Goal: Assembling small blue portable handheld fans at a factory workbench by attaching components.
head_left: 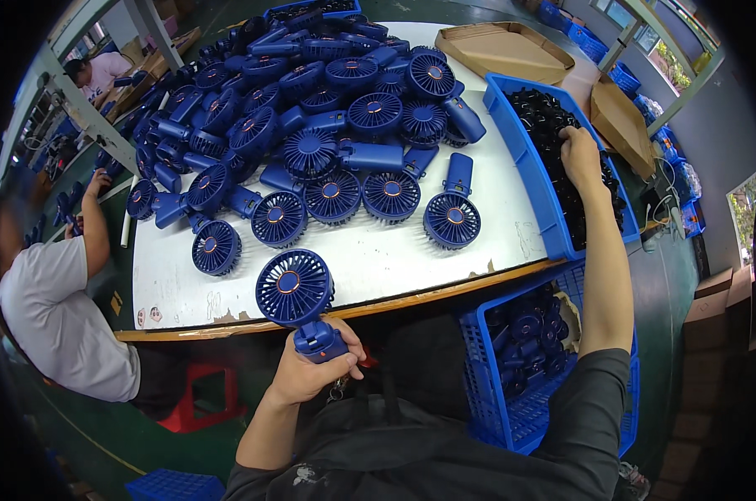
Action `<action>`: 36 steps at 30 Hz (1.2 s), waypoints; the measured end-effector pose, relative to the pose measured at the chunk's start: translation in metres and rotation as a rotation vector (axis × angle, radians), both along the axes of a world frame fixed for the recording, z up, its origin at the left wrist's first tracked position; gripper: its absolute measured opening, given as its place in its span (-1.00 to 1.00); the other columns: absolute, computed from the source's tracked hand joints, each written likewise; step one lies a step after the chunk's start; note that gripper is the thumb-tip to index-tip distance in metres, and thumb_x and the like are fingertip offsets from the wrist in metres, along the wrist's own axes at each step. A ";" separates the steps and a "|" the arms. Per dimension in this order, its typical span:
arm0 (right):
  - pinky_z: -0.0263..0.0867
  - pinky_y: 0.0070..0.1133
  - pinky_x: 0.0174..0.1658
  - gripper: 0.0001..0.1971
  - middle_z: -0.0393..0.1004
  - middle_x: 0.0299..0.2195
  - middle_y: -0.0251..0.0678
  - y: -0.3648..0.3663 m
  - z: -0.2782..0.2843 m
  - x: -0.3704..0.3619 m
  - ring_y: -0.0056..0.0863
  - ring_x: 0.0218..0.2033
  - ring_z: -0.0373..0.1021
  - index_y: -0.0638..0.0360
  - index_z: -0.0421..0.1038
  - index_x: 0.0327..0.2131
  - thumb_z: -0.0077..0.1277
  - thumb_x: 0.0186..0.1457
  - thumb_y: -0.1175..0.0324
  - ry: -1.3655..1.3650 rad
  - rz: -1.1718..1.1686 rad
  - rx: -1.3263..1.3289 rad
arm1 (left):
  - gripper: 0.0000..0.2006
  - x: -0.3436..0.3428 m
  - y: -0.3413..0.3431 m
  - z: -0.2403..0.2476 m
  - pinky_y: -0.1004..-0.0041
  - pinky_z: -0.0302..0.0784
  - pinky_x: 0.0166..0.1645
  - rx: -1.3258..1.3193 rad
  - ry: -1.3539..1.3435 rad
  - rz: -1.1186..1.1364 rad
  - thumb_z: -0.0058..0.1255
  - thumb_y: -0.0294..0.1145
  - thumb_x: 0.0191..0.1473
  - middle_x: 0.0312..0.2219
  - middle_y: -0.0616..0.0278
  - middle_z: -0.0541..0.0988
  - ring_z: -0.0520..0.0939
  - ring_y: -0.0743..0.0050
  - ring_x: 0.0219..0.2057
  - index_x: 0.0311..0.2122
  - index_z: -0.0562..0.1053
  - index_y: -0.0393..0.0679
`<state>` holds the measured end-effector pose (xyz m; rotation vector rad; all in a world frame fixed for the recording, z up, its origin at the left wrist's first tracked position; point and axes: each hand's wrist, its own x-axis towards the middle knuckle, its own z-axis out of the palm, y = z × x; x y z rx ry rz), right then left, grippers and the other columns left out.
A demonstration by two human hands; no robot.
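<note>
1. Left hand [315, 366] here, wrapped around the handle of a blue handheld fan [293, 292], which stands head-up at the table's [378, 260] near edge, closer to the left corner.
2. Its wrist angles up and inward, thumb laid across the handle.
3. Over at the table's right edge, the right forearm [609, 267] stretches forward, nearly straight.
4. Right hand [580, 154] dips into a blue tray [515, 154] of black parts [538, 117], knuckles up, fingertips buried; I can't tell whether it grips one.
5. More fans [311, 108] heap toward the table's far left corner.
</note>
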<state>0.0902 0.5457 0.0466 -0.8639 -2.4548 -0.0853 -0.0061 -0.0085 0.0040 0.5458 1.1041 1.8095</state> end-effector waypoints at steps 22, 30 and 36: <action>0.28 -0.69 -0.37 -0.72 0.46 -0.36 -0.32 -0.271 0.008 -0.025 -0.62 -0.39 0.38 0.28 0.54 -0.29 -0.15 0.01 0.74 0.545 0.643 -0.718 | -0.67 0.021 0.046 -0.005 0.49 0.60 -0.21 -0.125 0.306 0.297 0.23 -0.63 0.02 -0.30 0.20 0.57 0.62 0.51 -0.31 -0.09 0.43 -0.30; 0.36 -0.66 -0.26 -0.82 0.46 -0.25 -0.19 -0.381 -0.041 -0.018 -0.57 -0.30 0.43 0.34 0.43 -0.26 0.04 0.00 0.68 0.562 0.780 -1.106 | -0.67 0.006 0.028 -0.014 0.44 0.50 -0.16 -0.038 0.935 0.598 0.20 -0.67 -0.04 -0.27 0.16 0.54 0.59 0.38 -0.26 -0.12 0.46 -0.28; 0.41 -0.67 -0.26 -0.71 0.52 -0.26 -0.21 -0.370 -0.021 -0.002 -0.60 -0.31 0.47 0.38 0.48 -0.13 0.21 0.03 0.54 0.177 0.866 -1.529 | -0.70 0.011 0.018 -0.023 0.48 0.48 -0.17 -0.078 0.605 0.619 0.09 -0.71 -0.07 -0.29 0.17 0.54 0.57 0.45 -0.29 -0.16 0.47 -0.29</action>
